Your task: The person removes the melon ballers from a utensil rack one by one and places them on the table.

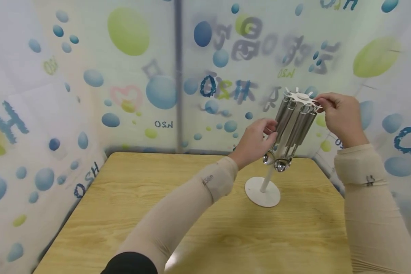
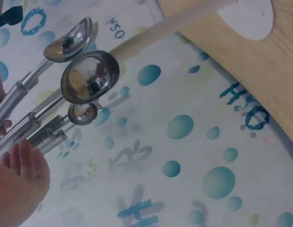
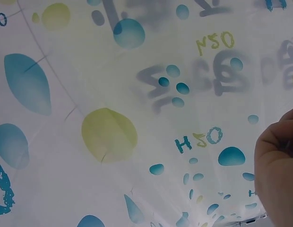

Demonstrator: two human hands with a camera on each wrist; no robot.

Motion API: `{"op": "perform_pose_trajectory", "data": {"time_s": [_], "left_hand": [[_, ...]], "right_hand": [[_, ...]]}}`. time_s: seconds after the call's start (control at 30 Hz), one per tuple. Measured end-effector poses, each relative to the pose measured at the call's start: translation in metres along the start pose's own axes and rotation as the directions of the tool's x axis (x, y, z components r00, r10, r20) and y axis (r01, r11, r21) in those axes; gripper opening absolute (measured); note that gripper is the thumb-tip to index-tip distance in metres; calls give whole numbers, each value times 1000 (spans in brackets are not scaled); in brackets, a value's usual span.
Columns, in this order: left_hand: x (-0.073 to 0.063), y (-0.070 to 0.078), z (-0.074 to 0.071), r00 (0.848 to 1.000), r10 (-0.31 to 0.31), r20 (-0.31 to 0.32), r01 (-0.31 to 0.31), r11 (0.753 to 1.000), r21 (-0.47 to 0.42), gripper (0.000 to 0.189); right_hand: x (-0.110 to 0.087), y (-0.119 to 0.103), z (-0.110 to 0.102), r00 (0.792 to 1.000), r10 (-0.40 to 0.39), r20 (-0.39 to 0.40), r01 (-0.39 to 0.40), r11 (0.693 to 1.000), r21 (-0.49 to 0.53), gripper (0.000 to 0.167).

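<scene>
Right of centre in the head view, a white stand rises from its round, flat base on the wood-grained table, slanting up to the right in the frame. From the stand's pronged, disc-like top hang metal scoops with brushed, tubular handles; three rounded bowls of differing size show at upper left in the left wrist view, their polished hollows full of reflections. My right hand pinches the right edge of that top between thumb and fingertips — whether a prong or a scoop's end sits there too, I cannot tell. My left hand is loosely spread, fingertips at the left side of the hanging handles, just above the bowls. Beige sleeves cover my forearms — smooth, stretchy-looking cloth — and bubble-printed sheeting surrounds the table.
</scene>
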State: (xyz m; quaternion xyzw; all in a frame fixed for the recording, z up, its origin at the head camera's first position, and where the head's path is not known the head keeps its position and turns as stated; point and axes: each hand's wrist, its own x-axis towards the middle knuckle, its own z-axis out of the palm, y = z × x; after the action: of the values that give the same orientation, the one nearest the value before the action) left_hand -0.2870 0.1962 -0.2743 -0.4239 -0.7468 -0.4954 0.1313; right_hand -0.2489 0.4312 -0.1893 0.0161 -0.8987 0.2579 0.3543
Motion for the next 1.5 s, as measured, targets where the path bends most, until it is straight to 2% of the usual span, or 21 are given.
{"op": "perform_pose_trajectory", "data": {"time_s": [0.27, 0.5, 0.67, 0.83, 1.07, 1.2, 1.5], "left_hand": [[5, 10, 5, 997, -63, -33, 62, 998, -30, 29], [10, 12, 11, 990, -139, 3, 138, 982, -130, 38], [13, 11, 13, 986, -165, 31, 168, 962, -217, 42], [16, 13, 15, 986, -158, 49, 165, 956, -241, 48], [18, 16, 19, 990, -140, 2, 137, 969, -207, 45], [17, 17, 18, 992, -122, -15, 116, 970, -212, 43], [14, 18, 12, 990, -131, -56, 115, 967, -228, 41]], "right_hand": [[-4, 1, 1, 1000, 6, 27, -7, 999, 43, 31], [-3, 1, -2, 999, 10, 33, -11, 1000, 20, 32], [-3, -2, -1, 999, 23, 37, -24, 1000, 9, 33], [-3, -4, 0, 1000, 9, 28, -9, 1000, -2, 32], [-6, -1, -4, 1000, 7, 15, -8, 999, 40, 30], [-7, -1, -6, 1000, 14, 20, -15, 1000, 26, 32], [-6, -4, -4, 999, 24, 36, -24, 1000, 3, 31]]}}
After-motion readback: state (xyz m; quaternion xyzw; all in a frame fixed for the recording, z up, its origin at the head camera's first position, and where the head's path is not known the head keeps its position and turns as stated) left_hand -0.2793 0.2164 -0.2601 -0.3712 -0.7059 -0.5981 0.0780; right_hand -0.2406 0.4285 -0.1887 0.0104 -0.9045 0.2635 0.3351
